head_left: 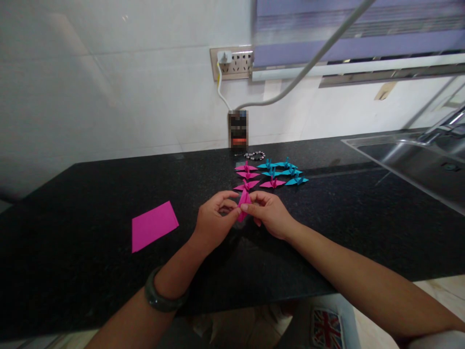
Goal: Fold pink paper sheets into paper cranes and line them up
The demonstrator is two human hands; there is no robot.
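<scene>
A partly folded piece of pink origami paper (244, 199) is held upright between both hands, just above the counter. My left hand (218, 215) pinches its lower left edge with thumb and fingers. On the other side, my right hand (271, 212) grips it with the thumb in front and the fingers behind. Just beyond it stand several pink paper cranes (247, 175), with another pink crane (272, 183) to their right. Several blue paper cranes (271, 171) sit farther back and to the right. Flat pink paper sheets (154, 227) lie stacked at the left.
The black counter (90, 194) runs along a tiled wall. A beaded bracelet (255, 155) lies behind the cranes. A pixelated device (238, 129) with cables stands by the wall, below a socket panel (236, 63). A metal sink (417, 160) is at the right.
</scene>
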